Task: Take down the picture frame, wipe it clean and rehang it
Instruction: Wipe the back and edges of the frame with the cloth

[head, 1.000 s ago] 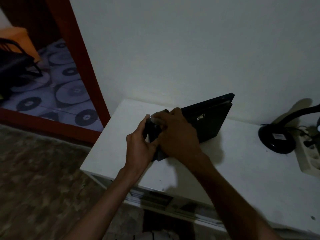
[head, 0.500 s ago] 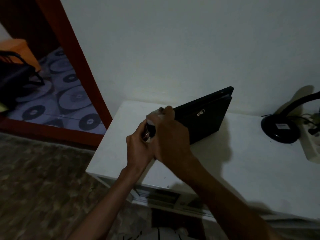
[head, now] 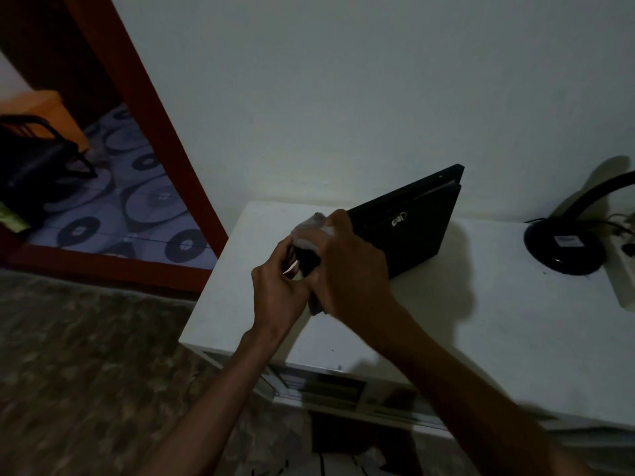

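Far left: red door frame (head: 161, 156), patterned floor tiles (head: 137, 207) beyond it, dark chair (head: 37, 166) in the next room. Centre: left hand (head: 278, 290) curled round the near left corner of the picture frame (head: 412, 228), fingers wrapped on its edge. Right hand (head: 350, 266) just beside it, fingers curled, pressing a whitish cloth (head: 309, 231) onto the frame's top edge. Frame is black, back side facing camera, small metal hanger (head: 398, 219) visible, standing tilted on its lower edge on the white table (head: 481, 321), close to the wall. Far right: black desk lamp (head: 563, 249) base on the table, white power strip (head: 623, 269) just beside it.
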Motion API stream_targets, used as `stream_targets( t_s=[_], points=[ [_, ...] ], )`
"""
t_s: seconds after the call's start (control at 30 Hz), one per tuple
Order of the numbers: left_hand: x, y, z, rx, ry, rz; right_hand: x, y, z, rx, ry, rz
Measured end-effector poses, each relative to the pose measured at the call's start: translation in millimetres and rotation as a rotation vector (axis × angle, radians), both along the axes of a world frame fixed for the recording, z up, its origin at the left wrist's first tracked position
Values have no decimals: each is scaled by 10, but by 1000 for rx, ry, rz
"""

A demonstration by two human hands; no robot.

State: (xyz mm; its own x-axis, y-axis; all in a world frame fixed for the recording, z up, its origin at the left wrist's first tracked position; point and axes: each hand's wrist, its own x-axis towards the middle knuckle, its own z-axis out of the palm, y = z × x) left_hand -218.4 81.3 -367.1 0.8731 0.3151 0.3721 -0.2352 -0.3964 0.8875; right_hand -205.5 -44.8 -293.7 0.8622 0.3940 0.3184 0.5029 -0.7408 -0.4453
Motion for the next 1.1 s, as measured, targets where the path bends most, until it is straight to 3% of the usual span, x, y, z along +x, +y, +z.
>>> stream_targets(
  t_s=[0.27,0.43,0.83,1.0,1.1],
  points=[
    [18,-26,25,-78,7,-47,187,-340,-11,202,31,-246],
    [24,-12,16,-58,-3,-50,-176,-110,-219,98,-19,-95],
    [45,-19,43,-20,12,-69,127,-416,-75,102,35,-373],
    [50,10,53,6,-1,-86,-57,-216,-199,151,-12,-218],
    [40,36,80,40,0,-122,52,-343,-183,182,32,-286]
  ],
)
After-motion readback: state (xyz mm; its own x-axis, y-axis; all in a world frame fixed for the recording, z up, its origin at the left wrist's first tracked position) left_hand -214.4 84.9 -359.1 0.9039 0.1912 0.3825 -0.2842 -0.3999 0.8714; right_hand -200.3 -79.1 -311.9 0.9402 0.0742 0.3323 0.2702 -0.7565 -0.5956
